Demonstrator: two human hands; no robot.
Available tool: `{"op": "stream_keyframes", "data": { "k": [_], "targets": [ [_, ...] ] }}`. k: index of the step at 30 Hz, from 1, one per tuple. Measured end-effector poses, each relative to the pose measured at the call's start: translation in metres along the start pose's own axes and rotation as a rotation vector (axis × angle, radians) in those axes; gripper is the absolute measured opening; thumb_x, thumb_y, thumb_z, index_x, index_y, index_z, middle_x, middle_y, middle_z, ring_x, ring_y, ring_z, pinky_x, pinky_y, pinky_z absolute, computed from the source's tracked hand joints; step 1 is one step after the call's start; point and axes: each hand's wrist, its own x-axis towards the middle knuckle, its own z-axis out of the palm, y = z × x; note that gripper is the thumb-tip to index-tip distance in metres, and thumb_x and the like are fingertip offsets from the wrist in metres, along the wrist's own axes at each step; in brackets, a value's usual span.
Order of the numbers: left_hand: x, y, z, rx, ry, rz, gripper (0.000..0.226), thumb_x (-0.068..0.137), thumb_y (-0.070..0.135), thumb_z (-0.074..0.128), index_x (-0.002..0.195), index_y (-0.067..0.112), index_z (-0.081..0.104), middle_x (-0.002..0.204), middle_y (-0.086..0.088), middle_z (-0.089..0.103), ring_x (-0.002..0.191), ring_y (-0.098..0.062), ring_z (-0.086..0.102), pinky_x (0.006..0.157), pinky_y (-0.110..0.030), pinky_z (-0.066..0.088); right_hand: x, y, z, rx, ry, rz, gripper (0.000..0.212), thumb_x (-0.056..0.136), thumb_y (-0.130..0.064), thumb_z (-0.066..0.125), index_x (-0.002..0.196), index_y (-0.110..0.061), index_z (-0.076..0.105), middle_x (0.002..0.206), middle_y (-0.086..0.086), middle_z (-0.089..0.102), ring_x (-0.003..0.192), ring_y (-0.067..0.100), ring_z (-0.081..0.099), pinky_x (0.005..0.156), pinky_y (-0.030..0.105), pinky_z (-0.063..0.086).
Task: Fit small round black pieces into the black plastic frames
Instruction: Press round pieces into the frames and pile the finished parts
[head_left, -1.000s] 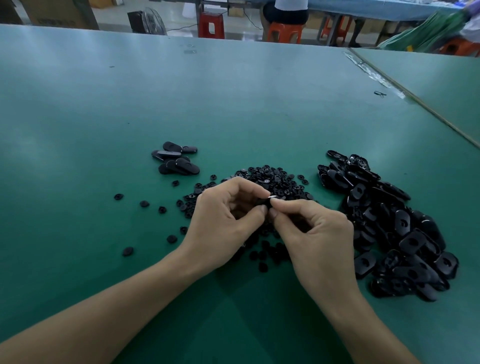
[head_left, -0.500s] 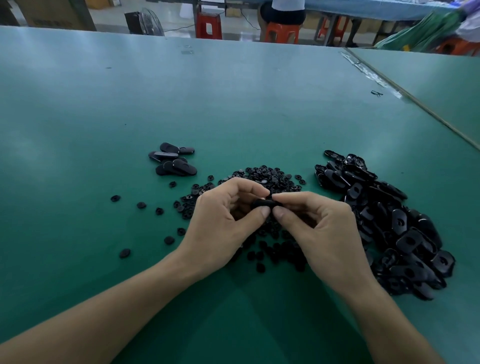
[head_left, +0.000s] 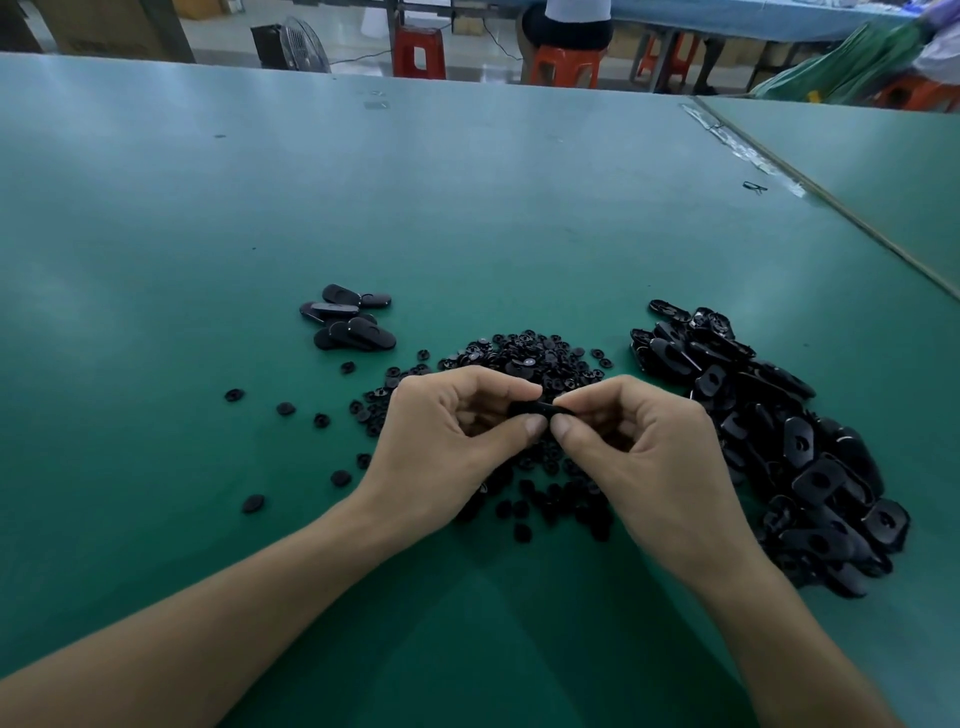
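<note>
A broad green table (head_left: 467, 218) fills the view, and everything that matters sits near its front edge. Off to the right, the biggest heap: the pile of frames (head_left: 769, 447), black plastic, glossy, tumbled over one another, each with a hole showing where it faces up. Centre stage, the pile of round pieces (head_left: 530, 358), small black discs spilling loose towards the left and under the wrists. Further back on the left, a small cluster of finished frames (head_left: 348, 325), or so I judge them, lying well apart from the rest.

Now the hands. The left hand (head_left: 447, 441) and the right hand (head_left: 654, 457) meet in the middle above the round pieces, thumbs nearly touching, fingers curled in tight. Between them, one frame in hand (head_left: 540, 408), pinched at its two ends, only a dark sliver of it visible. Whether a round piece already sits in it, I can't tell; the fingers hide that.

How will it handle? Light as anything, stiff, smooth enough to slip. My read is that the frame wants holding by its edges, leaving the hole clear, while a thumb presses the disc squarely home. The disc itself is tiny: fingertip work, easy to fumble.
</note>
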Motion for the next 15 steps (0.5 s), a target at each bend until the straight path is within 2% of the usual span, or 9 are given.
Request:
{"op": "stream_keyframes", "data": {
  "k": [4, 8, 12, 15],
  "targets": [
    [-0.001, 0.001, 0.0, -0.026, 0.002, 0.003, 0.021, 0.076, 0.007, 0.085, 0.089, 0.022, 0.079, 0.083, 0.0, 0.078, 0.075, -0.013, 0.074, 0.071, -0.02, 0.057, 0.0, 0.0, 0.002, 0.003, 0.021, 0.013, 0.012, 0.085, -0.014, 0.076, 0.083, -0.025, 0.072, 0.075, -0.006, 0.073, 0.067, 0.011, 0.069, 0.062, 0.023, 0.056],
    [-0.001, 0.004, 0.0, -0.028, 0.006, 0.016, 0.025, 0.075, -0.001, 0.083, 0.087, 0.021, 0.078, 0.077, 0.004, 0.077, 0.069, -0.005, 0.071, 0.067, -0.014, 0.054, 0.001, -0.001, 0.0, 0.045, 0.003, 0.033, 0.011, 0.084, -0.013, 0.076, 0.083, -0.024, 0.073, 0.076, -0.004, 0.074, 0.071, 0.016, 0.071, 0.066, 0.029, 0.06],
    [-0.002, 0.007, 0.0, -0.002, 0.015, 0.036, 0.026, 0.074, -0.002, 0.085, 0.083, 0.021, 0.078, 0.074, 0.003, 0.076, 0.065, -0.004, 0.069, 0.064, -0.015, 0.053, 0.0, -0.001, -0.001, 0.03, 0.0, 0.01, 0.013, 0.084, -0.012, 0.077, 0.086, -0.024, 0.075, 0.078, -0.006, 0.075, 0.072, 0.014, 0.071, 0.069, 0.031, 0.06],
    [0.0, 0.01, 0.0, 0.018, 0.03, 0.043, 0.018, 0.07, 0.008, 0.083, 0.077, 0.023, 0.078, 0.072, 0.0, 0.075, 0.064, -0.008, 0.067, 0.063, -0.021, 0.056, 0.0, -0.002, -0.002, 0.029, 0.01, -0.021, 0.013, 0.085, -0.011, 0.078, 0.088, -0.024, 0.076, 0.079, -0.007, 0.075, 0.073, 0.012, 0.071, 0.069, 0.03, 0.06]
  ]
}}
